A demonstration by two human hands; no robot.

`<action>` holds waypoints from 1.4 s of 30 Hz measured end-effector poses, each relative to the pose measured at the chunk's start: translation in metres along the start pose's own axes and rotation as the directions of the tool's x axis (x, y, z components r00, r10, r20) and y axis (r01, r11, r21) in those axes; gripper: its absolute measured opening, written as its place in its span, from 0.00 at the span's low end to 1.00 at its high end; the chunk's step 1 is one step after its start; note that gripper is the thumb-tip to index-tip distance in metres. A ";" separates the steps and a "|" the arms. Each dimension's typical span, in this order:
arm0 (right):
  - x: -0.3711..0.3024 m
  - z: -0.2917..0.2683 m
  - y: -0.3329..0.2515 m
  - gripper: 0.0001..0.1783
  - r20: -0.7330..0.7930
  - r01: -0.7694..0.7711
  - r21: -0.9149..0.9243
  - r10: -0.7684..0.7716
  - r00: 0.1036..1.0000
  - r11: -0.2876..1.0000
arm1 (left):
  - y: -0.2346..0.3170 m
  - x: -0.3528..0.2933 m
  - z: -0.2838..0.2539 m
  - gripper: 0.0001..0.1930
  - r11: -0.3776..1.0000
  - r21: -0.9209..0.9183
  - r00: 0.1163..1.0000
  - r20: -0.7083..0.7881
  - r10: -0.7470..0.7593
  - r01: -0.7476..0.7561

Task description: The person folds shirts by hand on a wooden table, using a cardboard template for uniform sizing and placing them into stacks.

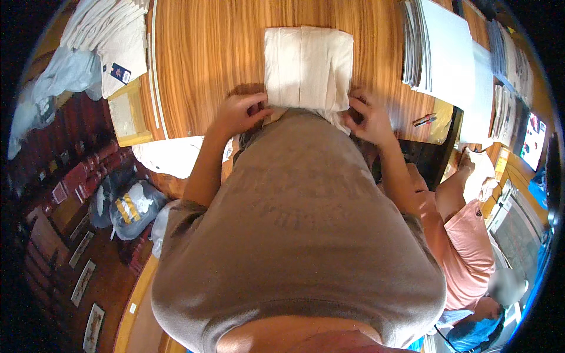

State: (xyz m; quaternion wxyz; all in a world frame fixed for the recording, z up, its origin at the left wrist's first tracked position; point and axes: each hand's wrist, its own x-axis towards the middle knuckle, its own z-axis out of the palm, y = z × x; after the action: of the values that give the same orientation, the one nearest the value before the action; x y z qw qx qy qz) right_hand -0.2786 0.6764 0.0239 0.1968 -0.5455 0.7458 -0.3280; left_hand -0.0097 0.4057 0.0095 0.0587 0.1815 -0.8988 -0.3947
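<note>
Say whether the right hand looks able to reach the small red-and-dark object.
Likely yes: the right hand, at the folded cloth, seems to have only bare tabletop between it and the red-and-dark object.

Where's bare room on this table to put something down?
The table is bare left of the cloth, out to the pale strip, and right of it, short of the white sheets. Crowded: beyond the strip, garments; at right, sheets and a small red item; at the cloth, left hand and right hand.
</note>
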 end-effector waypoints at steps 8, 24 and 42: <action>-0.004 0.008 0.021 0.06 0.105 0.002 -0.003 -0.002 0.994 1.000 | -0.029 -0.002 -0.007 0.09 0.949 0.223 0.969 0.163 0.187 -0.221; -0.034 0.017 -0.001 0.08 0.069 0.028 -0.048 -0.024 0.997 0.998 | -0.009 -0.042 0.011 0.08 0.996 -0.079 0.974 0.227 -0.016 0.035; -0.043 0.029 -0.018 0.17 0.013 -0.193 -0.022 0.193 0.981 0.981 | 0.013 -0.023 0.017 0.26 0.878 0.051 0.813 0.355 -0.462 0.477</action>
State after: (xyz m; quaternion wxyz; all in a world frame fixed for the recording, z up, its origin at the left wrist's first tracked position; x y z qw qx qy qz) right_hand -0.2329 0.7054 0.0132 0.2275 -0.4752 0.7970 -0.2954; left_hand 0.0037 0.4343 0.0085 -0.2007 0.3216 -0.8134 -0.4413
